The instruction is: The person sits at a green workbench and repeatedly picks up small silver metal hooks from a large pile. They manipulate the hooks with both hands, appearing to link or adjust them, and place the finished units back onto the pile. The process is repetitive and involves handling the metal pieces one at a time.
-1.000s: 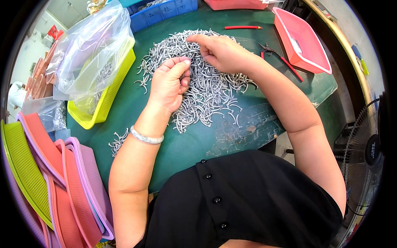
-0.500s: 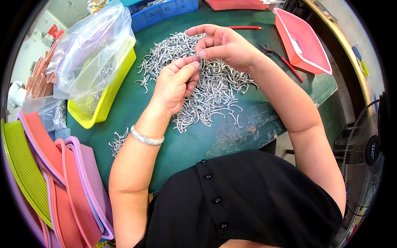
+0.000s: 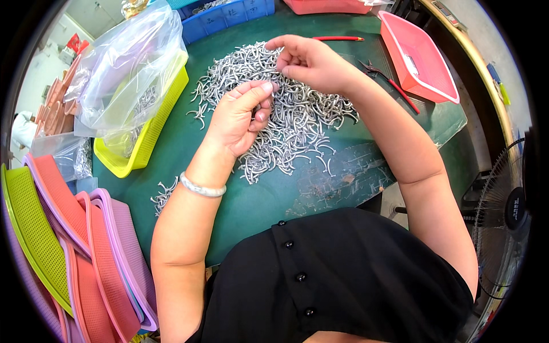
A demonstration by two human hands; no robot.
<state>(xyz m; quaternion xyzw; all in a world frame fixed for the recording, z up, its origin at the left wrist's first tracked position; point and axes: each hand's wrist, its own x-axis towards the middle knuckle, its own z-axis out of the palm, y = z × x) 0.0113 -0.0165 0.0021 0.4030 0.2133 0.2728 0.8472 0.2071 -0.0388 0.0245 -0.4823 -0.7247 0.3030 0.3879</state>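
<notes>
A large heap of small curved silver-grey metal pieces (image 3: 294, 128) lies on the green tabletop. Over its left side is my left hand (image 3: 243, 111), thumb pressed against the index finger and the others curled; whatever sits in that pinch is too small to name. My right hand (image 3: 309, 64) hovers above the heap's upper right, index finger stretched forward, thumb near the bent fingers. What it may hold is hidden. A small gap separates the two hands. A smaller cluster of the same pieces (image 3: 164, 197) lies beside my left forearm.
At left stands a yellow-green basket (image 3: 166, 108) lined with clear plastic, near stacked coloured baskets (image 3: 108, 257). Red-handled pliers (image 3: 394, 86) and a red pen-like stick (image 3: 340, 39) lie right, by a pink basket (image 3: 423, 63). Behind is a blue crate (image 3: 229, 20); a fan (image 3: 503, 211) stands right.
My hands, which met at the fingertips, have come apart. The right has shifted slightly to the right; the left has moved slightly left.
</notes>
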